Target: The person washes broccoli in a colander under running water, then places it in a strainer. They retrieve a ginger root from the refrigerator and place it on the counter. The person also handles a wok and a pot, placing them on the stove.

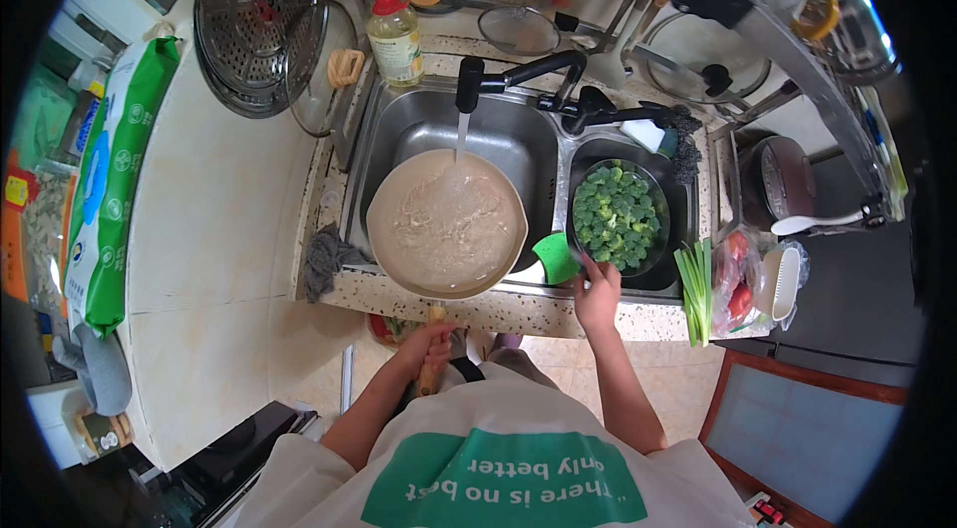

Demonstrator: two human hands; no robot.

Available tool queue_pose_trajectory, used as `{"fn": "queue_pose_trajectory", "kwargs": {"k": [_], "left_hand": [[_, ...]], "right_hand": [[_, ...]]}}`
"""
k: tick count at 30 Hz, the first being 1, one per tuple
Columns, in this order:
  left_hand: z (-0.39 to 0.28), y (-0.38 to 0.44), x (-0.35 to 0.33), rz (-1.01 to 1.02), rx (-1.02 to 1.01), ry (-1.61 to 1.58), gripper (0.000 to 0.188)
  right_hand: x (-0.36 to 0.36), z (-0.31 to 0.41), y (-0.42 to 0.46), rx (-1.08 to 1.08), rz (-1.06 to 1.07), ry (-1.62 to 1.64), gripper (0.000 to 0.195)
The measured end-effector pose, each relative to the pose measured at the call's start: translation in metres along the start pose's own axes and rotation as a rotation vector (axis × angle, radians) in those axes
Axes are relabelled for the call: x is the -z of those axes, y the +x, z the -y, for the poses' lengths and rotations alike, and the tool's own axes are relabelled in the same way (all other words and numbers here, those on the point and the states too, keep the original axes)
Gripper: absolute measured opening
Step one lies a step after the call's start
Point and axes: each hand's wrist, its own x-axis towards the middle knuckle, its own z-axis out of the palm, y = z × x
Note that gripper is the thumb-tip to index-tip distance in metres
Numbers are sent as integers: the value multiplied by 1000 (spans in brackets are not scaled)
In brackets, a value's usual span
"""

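My left hand (428, 348) is wrapped around the wooden handle (436, 313) of a beige frying pan (380, 244). The pan rests over the front edge of the large sink basin, and clear water pools in it. A stream of water (462, 135) runs into it from the black faucet (469, 83). My right hand (598, 296) grips a thin grey handle (579, 266) at the near left edge of a bowl (664, 203). What the handle belongs to is unclear. Cut broccoli (617, 214) fills the bowl in the small basin. A green scrubber (555, 259) lies beside my right fingers.
Right of the sink lie green onions (695, 292) and a plastic bag of red produce (736, 281). A grey cloth (325, 259) hangs over the counter's left front edge. Behind the basin stands a pump bottle (396, 49). Steamer trays (258, 19) lean at the back left.
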Motion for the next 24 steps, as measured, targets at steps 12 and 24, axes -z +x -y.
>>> {"fn": "queue_pose_trajectory", "kwargs": {"k": [12, 24], "left_hand": [[-3, -4, 1, -37, 47, 9, 41], [-9, -7, 4, -2, 88, -38, 38]], "right_hand": [[-76, 120, 153, 460, 114, -194, 47], [-56, 106, 137, 486, 62, -191, 38]]}}
